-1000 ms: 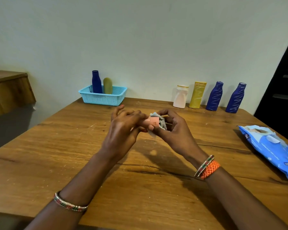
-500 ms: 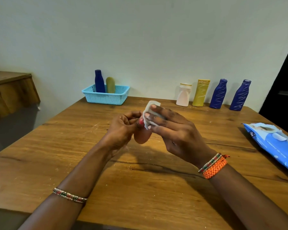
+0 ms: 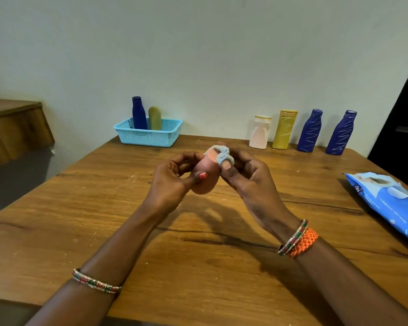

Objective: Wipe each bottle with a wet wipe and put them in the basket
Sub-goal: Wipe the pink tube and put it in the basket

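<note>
Pale wall and a wooden table (image 3: 198, 267) fill our view. At frame centre we see the left hand (image 3: 172, 182) gripping a small rounded pink bottle (image 3: 204, 175), its thumb now across the body, where half a second ago that hand curled beside the bottle. The right hand (image 3: 247, 177) pinches a crumpled white wet wipe (image 3: 222, 155) against the bottle's upper end; earlier its fingers lay flat over the wipe. In the upper left, a light blue plastic basket (image 3: 149, 137) holds a dark blue bottle (image 3: 139, 114) and an olive bottle (image 3: 154, 118), unchanged. A blue wipes pack (image 3: 391, 205) lies at the right edge.
</note>
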